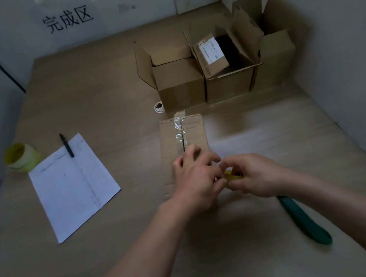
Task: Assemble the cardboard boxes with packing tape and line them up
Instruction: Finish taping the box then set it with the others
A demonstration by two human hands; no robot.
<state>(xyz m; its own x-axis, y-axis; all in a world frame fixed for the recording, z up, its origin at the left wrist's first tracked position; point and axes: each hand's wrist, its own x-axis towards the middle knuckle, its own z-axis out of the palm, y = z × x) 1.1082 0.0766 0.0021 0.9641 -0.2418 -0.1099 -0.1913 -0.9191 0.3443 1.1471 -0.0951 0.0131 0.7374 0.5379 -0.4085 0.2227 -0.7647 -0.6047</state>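
Head cam view, the only one I had. The box (184, 147) I was working on sat right in front of me on the floor (96, 85), seam up, with clear packing tape (181, 129) already run along the far part of the seam and a tab hanging over the far edge. My left hand (195, 179) rested on the near end of the seam, fingers spread and pressing down. My right hand (252, 175) was curled around the yellowish tape roll (232, 176), pinching it just beside my left fingers.

My guess on handling: empty corrugated, so light and fairly stiff, but the flaps spring up if you let go. I'd hold it by pressing the flaps flat next to the seam. The tape looked thin and clingy, so best gripped by the roll, not the film.

Three assembled boxes (227, 78) stood lined up near the far wall, flaps open. One carried a white shipping label (210, 50), too blurry to read. The wall sign (68, 21) read 完成区. The handwriting on the paper sheet (72, 187) was illegible.
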